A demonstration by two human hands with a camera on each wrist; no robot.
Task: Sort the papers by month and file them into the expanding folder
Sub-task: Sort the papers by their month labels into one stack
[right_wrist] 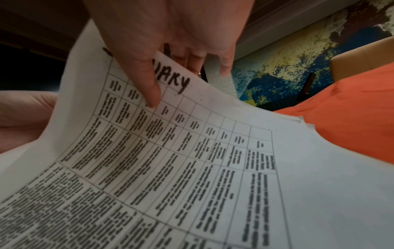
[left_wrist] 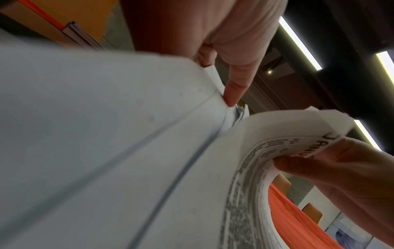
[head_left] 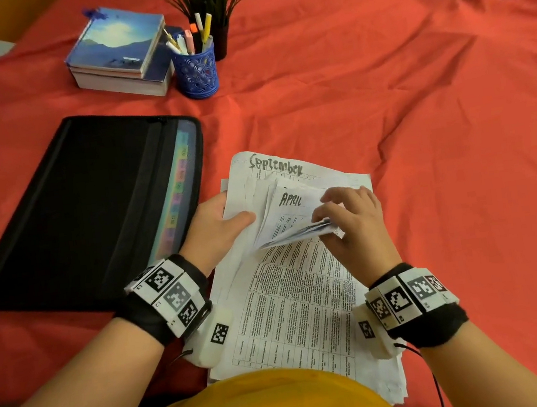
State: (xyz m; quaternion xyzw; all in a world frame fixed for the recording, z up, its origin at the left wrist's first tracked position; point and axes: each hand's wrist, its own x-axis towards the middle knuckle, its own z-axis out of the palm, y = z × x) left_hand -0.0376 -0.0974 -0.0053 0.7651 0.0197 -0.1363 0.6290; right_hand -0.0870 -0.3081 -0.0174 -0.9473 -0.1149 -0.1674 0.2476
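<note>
Pinching the limp, slippery papers [head_left: 301,304] between them, the left hand [head_left: 220,224] gripped their left edge while the right hand [head_left: 352,218] bent top corners back, best held at the edges.

Handwritten marker headings on the sheets: "September" on the back sheet [head_left: 290,170], "APRIL" on a lifted one [head_left: 289,205], and "…UARY" on the January sheet [right_wrist: 192,134].

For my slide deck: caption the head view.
Both hands, left hand and right hand, leaf through month-labelled papers beside the expanding folder.
</note>
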